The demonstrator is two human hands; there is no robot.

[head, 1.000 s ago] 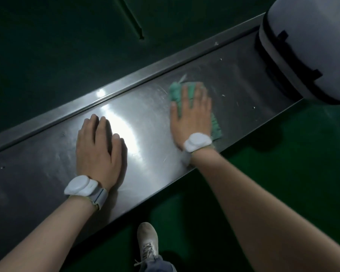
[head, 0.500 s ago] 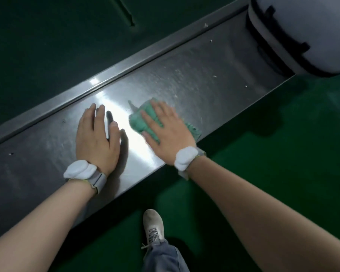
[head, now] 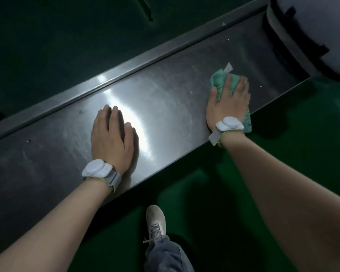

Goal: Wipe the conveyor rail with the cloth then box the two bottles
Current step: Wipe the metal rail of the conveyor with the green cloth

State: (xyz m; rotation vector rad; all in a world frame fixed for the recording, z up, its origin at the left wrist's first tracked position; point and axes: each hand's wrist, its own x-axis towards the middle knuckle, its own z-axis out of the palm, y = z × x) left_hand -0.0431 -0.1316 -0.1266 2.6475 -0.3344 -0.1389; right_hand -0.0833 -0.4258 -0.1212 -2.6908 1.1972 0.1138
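A flat stainless steel conveyor rail (head: 165, 99) runs diagonally from lower left to upper right. My right hand (head: 229, 104) presses flat on a green cloth (head: 218, 81) on the right part of the rail, fingers spread over it. The cloth sticks out beyond my fingertips and past my wrist at the rail's near edge. My left hand (head: 111, 138) lies palm down on the bare metal at the middle of the rail, holding nothing. No bottles or box are in view.
A large white rounded housing with black bands (head: 312, 32) sits at the rail's upper right end. The dark green conveyor belt (head: 67, 36) lies beyond the rail's raised far lip. Green floor and my shoe (head: 155, 220) are below the near edge.
My right hand has slid the cloth along the rail to the right, from beside my left hand to near the white housing. The left hand has stayed flat in place.
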